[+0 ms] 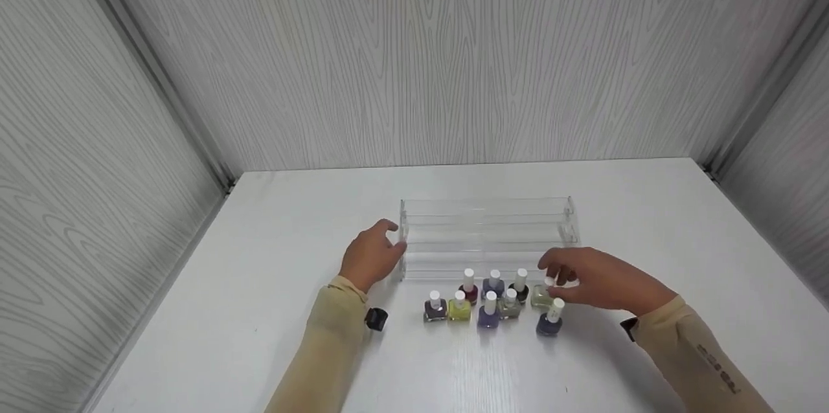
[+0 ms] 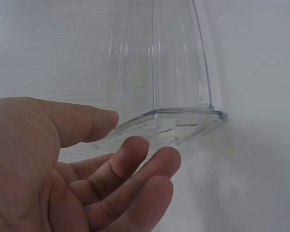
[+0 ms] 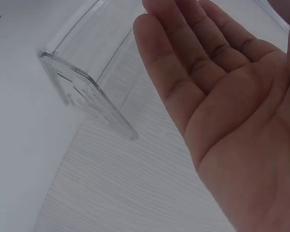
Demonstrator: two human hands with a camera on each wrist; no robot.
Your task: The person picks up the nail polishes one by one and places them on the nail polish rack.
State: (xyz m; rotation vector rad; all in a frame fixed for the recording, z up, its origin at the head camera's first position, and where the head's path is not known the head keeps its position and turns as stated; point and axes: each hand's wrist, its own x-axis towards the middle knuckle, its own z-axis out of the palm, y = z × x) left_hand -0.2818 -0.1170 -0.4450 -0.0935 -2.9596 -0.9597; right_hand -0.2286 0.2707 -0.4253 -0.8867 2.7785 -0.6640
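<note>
Clear rack (image 1: 479, 245), left fingers (image 2: 165, 162) apart beside it, right fingers (image 3: 155, 48) parted around white cap (image 1: 550, 281), contact unclear

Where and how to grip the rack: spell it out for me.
Probably best by its left panel and right panel, coming from the outer sides: both are flat, upright end walls, while bottles stand along the front of the long rack.

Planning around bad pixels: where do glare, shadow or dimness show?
Head view: pale glare on the table before the bottles, shadow beside the right sleeve; left wrist: thin bright reflections on the clear rack; right wrist: the right hand looks dim.
</note>
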